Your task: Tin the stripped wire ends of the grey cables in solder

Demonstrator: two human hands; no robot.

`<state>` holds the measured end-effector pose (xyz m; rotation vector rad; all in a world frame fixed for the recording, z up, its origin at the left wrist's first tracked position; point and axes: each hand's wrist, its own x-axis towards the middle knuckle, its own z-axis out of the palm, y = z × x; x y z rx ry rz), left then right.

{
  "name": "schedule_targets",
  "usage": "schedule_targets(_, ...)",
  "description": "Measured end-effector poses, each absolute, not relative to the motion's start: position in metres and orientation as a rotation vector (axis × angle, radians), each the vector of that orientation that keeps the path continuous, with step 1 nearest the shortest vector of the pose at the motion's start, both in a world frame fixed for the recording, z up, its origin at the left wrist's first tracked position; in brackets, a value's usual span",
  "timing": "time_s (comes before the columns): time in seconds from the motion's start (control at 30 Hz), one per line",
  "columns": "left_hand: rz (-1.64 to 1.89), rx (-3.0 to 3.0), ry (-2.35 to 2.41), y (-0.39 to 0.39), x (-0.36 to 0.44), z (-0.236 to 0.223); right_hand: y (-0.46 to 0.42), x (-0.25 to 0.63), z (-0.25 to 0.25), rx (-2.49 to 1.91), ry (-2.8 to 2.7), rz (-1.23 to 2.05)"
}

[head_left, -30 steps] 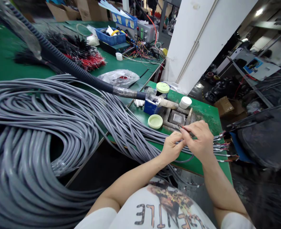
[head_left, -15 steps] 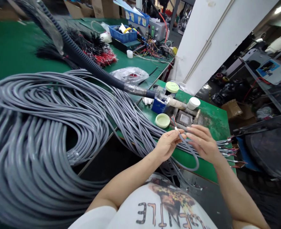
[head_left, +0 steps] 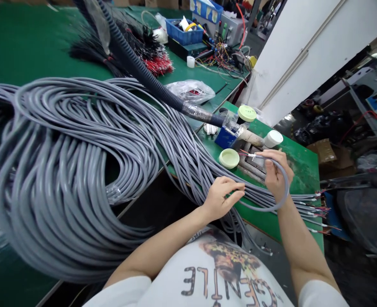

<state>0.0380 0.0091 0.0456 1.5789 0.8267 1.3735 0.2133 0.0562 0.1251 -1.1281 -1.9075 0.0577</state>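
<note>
My right hand [head_left: 278, 170] pinches a grey cable [head_left: 286, 183] close to its stripped end, and the cable loops down past the wrist. Thin coloured wires [head_left: 244, 152] fan out leftward from a white band on that end, just above a small dark metal-framed device [head_left: 255, 164]. Nothing is in my left hand [head_left: 223, 196]; its fingers are apart, near the row of grey cables. A shallow pale-green cup [head_left: 229, 158] stands left of the wire tips. Cable ends with white bands and bare coloured wires [head_left: 324, 209] lie along the right table edge.
A big coil of grey cable [head_left: 63, 179] covers the left side. A corrugated black hose [head_left: 137, 64] slants down to a blue box [head_left: 226, 137]. Behind stand a green-lidded jar [head_left: 246, 113], a white tub [head_left: 273, 138] and a white pillar [head_left: 303, 47].
The cable end has passed from my left hand to my right hand, its wires now pointing left toward the device. My left hand has let go and lowered. The view has shifted slightly.
</note>
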Motion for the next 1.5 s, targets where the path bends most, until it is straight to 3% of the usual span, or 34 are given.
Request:
schedule_targets(0.2,1.487,2.080,0.847,0.006,0.040,0.011,0.091,0.210,0.110,-1.232,-1.963,0.045)
schedule_targets(1.1,1.504,2.122,0.868,0.007,0.039,0.011,0.118,0.188,0.099,-1.321,-2.169,-0.051)
schedule_targets(1.3,1.512,2.115,0.864,0.007,0.038,0.011,0.104,0.225,0.125,-1.446,-2.041,-0.311)
schedule_targets(1.5,1.459,2.135,0.863,0.007,0.039,0.012,0.105,0.280,0.111,-1.695,-1.971,-0.512)
